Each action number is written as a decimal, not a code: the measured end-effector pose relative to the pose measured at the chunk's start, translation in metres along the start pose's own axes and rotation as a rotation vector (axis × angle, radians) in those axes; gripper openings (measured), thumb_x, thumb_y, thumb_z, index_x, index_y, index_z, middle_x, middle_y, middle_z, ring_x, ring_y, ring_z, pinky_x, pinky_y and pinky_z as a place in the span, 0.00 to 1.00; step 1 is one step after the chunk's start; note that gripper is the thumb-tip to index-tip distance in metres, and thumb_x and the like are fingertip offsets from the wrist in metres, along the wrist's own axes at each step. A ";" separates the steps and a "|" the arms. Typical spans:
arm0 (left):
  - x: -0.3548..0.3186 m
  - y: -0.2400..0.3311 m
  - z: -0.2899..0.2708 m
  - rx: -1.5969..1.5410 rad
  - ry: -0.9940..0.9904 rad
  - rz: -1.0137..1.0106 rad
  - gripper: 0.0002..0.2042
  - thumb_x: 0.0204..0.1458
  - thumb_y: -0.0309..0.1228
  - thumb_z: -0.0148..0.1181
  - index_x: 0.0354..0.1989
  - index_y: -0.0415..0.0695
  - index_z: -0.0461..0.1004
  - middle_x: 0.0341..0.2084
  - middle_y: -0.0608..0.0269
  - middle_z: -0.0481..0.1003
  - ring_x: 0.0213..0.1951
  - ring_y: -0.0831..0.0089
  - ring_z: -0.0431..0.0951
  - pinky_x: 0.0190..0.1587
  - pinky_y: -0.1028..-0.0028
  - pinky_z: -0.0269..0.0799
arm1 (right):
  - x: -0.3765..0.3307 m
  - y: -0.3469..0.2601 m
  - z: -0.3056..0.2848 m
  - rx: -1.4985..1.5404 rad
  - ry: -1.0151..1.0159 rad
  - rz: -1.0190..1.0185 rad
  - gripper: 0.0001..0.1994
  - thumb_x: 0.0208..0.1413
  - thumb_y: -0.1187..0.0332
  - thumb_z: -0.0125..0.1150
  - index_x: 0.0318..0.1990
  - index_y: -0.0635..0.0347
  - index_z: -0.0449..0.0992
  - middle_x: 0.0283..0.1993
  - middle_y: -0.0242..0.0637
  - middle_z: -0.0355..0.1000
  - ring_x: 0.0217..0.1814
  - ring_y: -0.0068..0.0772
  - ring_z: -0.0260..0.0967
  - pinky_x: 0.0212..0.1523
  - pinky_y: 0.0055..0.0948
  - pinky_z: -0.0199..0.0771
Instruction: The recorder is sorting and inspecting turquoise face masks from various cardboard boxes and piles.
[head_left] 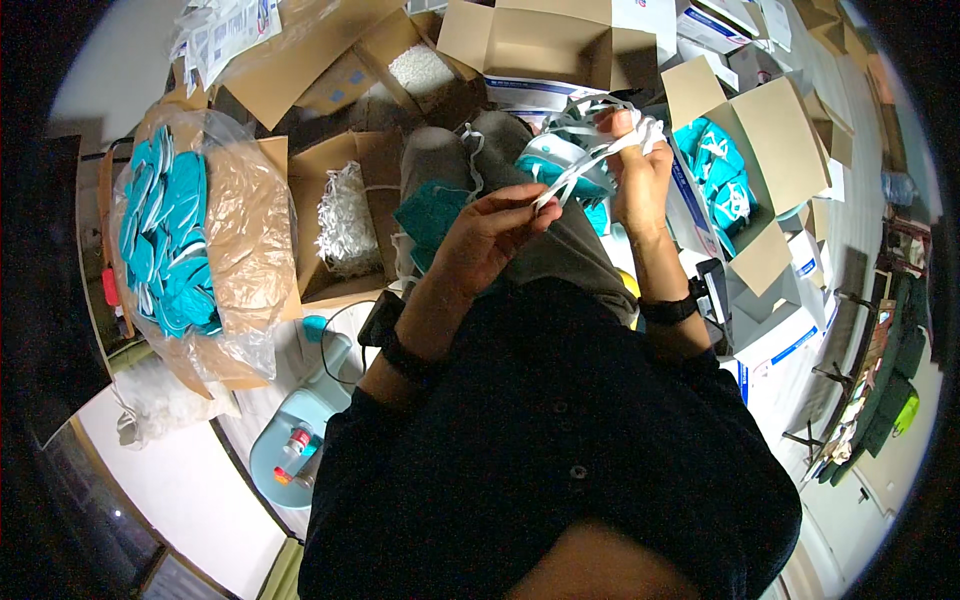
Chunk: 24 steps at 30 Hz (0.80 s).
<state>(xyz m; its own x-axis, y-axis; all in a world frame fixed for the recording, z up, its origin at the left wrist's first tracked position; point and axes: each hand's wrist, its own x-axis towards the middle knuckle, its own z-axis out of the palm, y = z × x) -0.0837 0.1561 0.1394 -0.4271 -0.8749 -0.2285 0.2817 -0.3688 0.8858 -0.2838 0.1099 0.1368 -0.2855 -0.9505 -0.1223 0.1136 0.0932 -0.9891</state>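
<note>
White mask straps (572,177) in pinched fingers (506,197) of left hand (488,237) and right hand (642,185), seemingly mid-sorting, probably needing gentle separation next.

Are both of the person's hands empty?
No, the left hand and the right hand both hold white straps.

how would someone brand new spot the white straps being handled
Start at the grey trousers near the picture's upper middle. In front of them, find the left hand and right hand, with the white straps running between their fingers. Unlike the white heap lying in the open cardboard box to the left, these are held in both hands.
</note>
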 end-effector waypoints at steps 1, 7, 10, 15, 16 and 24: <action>0.002 -0.004 -0.006 0.126 -0.078 0.130 0.14 0.55 0.17 0.48 0.50 0.34 0.68 0.48 0.48 0.71 0.49 0.59 0.75 0.54 0.71 0.71 | 0.000 -0.002 0.000 0.017 0.007 -0.024 0.13 0.59 0.58 0.56 0.32 0.59 0.76 0.28 0.25 0.71 0.23 0.11 0.55 0.22 0.17 0.49; 0.009 -0.028 -0.026 -0.567 0.083 -0.091 0.12 0.56 0.23 0.52 0.47 0.30 0.68 0.44 0.51 0.72 0.49 0.58 0.75 0.55 0.72 0.69 | -0.006 -0.013 0.001 0.368 -0.004 0.091 0.15 0.62 0.59 0.50 0.28 0.59 0.71 0.24 0.34 0.72 0.14 0.14 0.50 0.14 0.18 0.44; 0.026 -0.039 -0.056 -0.781 0.305 -0.236 0.10 0.53 0.22 0.53 0.42 0.30 0.70 0.41 0.47 0.74 0.46 0.59 0.76 0.51 0.70 0.74 | -0.003 -0.008 -0.012 0.492 -0.108 0.075 0.16 0.63 0.57 0.49 0.28 0.59 0.68 0.16 0.30 0.62 0.12 0.15 0.48 0.13 0.18 0.46; 0.078 0.029 -0.097 0.205 0.297 -0.015 0.29 0.46 0.32 0.67 0.54 0.35 0.61 0.47 0.44 0.70 0.46 0.61 0.74 0.49 0.71 0.73 | -0.004 -0.003 -0.027 0.447 -0.101 0.154 0.15 0.62 0.58 0.49 0.29 0.58 0.68 0.16 0.28 0.59 0.13 0.16 0.49 0.14 0.18 0.45; 0.082 0.043 -0.109 -0.151 0.368 -0.011 0.37 0.45 0.35 0.67 0.62 0.36 0.56 0.51 0.41 0.68 0.50 0.60 0.73 0.49 0.69 0.72 | -0.006 -0.005 -0.027 0.429 -0.138 0.161 0.15 0.63 0.58 0.49 0.29 0.57 0.68 0.16 0.28 0.59 0.13 0.16 0.50 0.14 0.18 0.45; 0.024 0.022 -0.128 1.384 0.379 -0.251 0.27 0.39 0.46 0.68 0.43 0.39 0.74 0.36 0.48 0.76 0.43 0.57 0.77 0.44 0.64 0.71 | -0.023 0.010 -0.035 0.195 -0.154 0.118 0.18 0.60 0.56 0.53 0.21 0.56 0.69 0.16 0.28 0.62 0.15 0.15 0.51 0.16 0.18 0.45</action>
<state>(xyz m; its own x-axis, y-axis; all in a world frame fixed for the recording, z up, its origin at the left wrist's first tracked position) 0.0223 0.0862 0.1015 -0.0296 -0.9437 -0.3294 -0.8945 -0.1221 0.4300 -0.3094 0.1429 0.1270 -0.1127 -0.9717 -0.2075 0.3232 0.1616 -0.9324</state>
